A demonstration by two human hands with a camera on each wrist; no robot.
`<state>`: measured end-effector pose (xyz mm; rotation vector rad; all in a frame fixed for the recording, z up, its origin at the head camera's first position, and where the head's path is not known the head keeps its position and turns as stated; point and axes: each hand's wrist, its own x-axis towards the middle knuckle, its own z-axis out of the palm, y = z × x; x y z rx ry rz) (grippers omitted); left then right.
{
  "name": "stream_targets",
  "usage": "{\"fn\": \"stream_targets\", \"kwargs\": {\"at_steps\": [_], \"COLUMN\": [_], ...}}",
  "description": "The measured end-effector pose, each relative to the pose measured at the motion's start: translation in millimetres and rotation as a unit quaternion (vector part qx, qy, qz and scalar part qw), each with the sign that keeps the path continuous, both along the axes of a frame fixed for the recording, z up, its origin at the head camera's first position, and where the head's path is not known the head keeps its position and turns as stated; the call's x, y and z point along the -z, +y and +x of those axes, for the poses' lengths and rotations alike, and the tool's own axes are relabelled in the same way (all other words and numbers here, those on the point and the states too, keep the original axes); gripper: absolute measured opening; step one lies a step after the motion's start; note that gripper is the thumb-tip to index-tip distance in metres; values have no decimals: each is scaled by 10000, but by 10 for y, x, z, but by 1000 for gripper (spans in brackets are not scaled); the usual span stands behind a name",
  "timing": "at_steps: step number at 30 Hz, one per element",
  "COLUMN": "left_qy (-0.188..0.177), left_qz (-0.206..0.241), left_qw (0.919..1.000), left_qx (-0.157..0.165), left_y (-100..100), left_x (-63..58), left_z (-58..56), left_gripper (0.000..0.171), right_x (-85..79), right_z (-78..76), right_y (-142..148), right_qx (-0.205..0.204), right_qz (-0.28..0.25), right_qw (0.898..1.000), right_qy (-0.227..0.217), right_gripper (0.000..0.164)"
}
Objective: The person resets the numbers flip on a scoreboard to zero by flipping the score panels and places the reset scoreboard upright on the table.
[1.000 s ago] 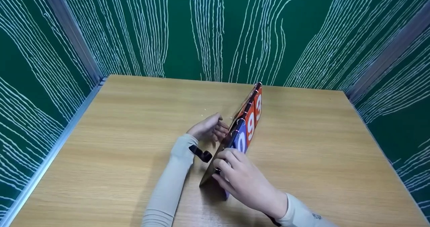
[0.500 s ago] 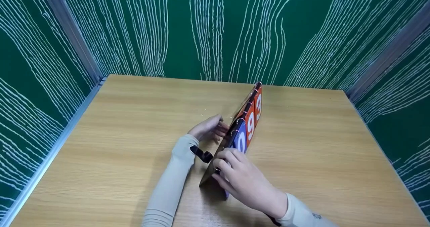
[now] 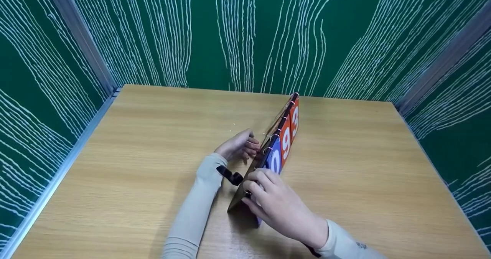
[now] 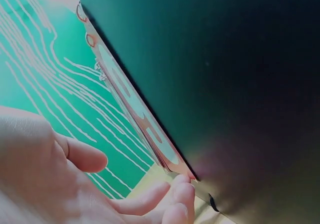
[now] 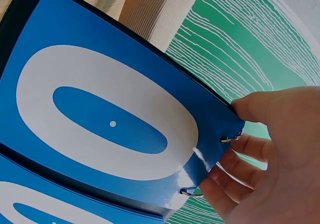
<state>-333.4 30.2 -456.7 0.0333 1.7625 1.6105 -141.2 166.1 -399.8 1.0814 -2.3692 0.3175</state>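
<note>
A tabletop flip scoreboard (image 3: 285, 142) stands like a tent, seen nearly edge-on in the head view. Its right face shows a blue 0 card (image 5: 32, 89) and red cards (image 3: 295, 122) with white 9 and 3, hung on metal rings along the top. My right hand (image 3: 282, 207) grips the near end at its top corner, thumb on one side and fingers by the rings. On the other side my left hand (image 3: 238, 147) has loosely bent fingers, its fingertips (image 4: 184, 193) right at the lower corner of a red card (image 4: 142, 111) beside the dark panel (image 4: 200, 84).
The scoreboard stands on a wood-grain table (image 3: 153, 136). Green walls (image 3: 203, 32) with pale wavy lines enclose its back and sides, with metal posts (image 3: 84, 36) at the corners. A black strap mount (image 3: 230, 175) sticks out from the left wrist towards the scoreboard.
The left hand's fingers have shifted slightly beside the scoreboard, and less red shows on its left side. The right hand keeps its place.
</note>
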Motion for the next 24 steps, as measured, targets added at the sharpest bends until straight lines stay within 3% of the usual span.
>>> {"fn": "stream_targets", "kwargs": {"at_steps": [6,11,17,24], "left_qy": [-75,-221,-84,-207], "left_qz": [61,262,508,1502], "left_qw": [9999,9994,9985,9884], "left_qx": [-37,30,200,-17], "left_y": [-4,-3,-6,13], "left_x": [6,-15,40,-139], "left_z": [-13,-18,-58,-12], "left_gripper": [51,35,31,36], "right_x": [1,0,-1,9], "right_z": [-7,-3,-1,-4], "right_y": [-1,3,8,9], "right_qx": [-90,-61,-54,-73], "right_qz": [-75,-99,-108,-109], "right_qw": [9999,9999,9999,9999], "right_qy": [38,-40,-31,-32], "right_gripper": [23,24,23,21]}}
